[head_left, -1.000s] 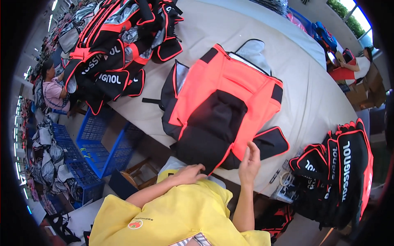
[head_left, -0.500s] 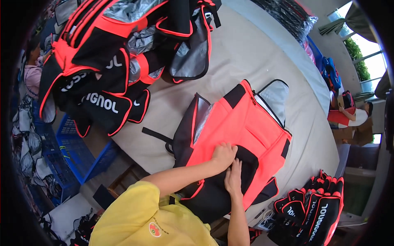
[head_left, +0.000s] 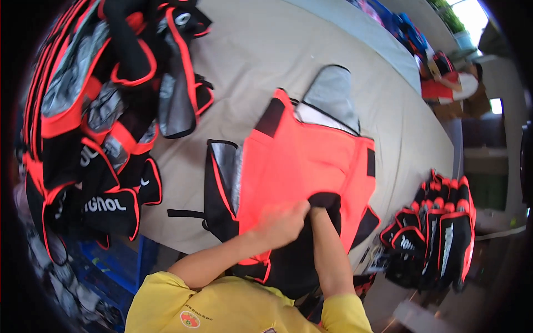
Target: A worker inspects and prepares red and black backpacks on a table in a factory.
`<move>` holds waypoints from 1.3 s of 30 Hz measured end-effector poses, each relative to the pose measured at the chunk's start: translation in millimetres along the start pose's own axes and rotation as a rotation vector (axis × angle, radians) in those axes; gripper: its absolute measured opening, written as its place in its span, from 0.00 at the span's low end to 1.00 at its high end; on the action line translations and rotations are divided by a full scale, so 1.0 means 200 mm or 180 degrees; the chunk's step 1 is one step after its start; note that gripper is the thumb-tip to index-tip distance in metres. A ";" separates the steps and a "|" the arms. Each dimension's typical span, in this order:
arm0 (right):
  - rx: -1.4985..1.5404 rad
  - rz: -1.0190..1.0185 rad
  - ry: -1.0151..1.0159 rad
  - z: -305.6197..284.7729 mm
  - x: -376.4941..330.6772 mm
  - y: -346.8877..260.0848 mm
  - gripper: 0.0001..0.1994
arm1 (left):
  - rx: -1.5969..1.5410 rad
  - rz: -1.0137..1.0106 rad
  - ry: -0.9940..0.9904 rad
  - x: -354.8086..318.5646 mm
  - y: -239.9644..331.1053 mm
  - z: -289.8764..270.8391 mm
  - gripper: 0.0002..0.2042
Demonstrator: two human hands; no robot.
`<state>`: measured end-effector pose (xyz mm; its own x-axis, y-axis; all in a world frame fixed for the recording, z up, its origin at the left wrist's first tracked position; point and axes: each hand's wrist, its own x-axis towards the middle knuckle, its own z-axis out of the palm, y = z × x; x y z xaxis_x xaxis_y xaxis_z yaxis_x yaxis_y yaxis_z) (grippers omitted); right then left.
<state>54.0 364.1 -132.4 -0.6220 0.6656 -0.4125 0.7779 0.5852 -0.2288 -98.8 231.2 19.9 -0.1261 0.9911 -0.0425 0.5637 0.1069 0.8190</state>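
A coral-red and black bag lies on the cloth-covered table in front of me, with a grey-lined flap spread out at its far end. My left hand, a little blurred, is closed on the rim of the bag's black opening. Into that opening goes my right forearm; the right hand is inside, so its fingers are hidden. A silver-lined side panel stands up along the bag's left edge, and a black strap sticks out from that side.
Several similar black and red bags are heaped at the left of the pale table cover. More folded bags stand at the right. Blue crates sit below the left table edge. Another person is at the far right.
My right hand has gone from lying on the black part into the opening. My left hand has closed by the rim. The view has shifted, and the bag lies more upright in it.
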 end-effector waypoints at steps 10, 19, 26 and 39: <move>0.0033 -0.0439 0.0931 -0.52 -1.09 -0.37 0.14 | 0.0616 0.0222 0.0445 0.21 -0.25 0.13 0.21; 0.0267 -0.0537 0.0759 -0.48 -1.49 -0.42 0.15 | 0.0445 0.0180 0.0255 0.14 -0.28 0.22 0.13; 0.1041 -0.0400 -0.1348 -0.34 -0.88 -0.17 0.21 | -0.0189 0.1131 0.0352 0.09 0.00 0.03 0.08; -0.0399 -0.0233 -0.1186 -0.20 -0.29 -0.08 0.13 | 0.0810 0.0657 0.0819 0.13 -0.06 -0.14 0.20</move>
<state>74.2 333.8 -69.5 -0.5826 0.4200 -0.6959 0.7015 0.6922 -0.1696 -131.7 254.1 25.5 -0.1710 0.9451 0.2785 0.7782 -0.0438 0.6264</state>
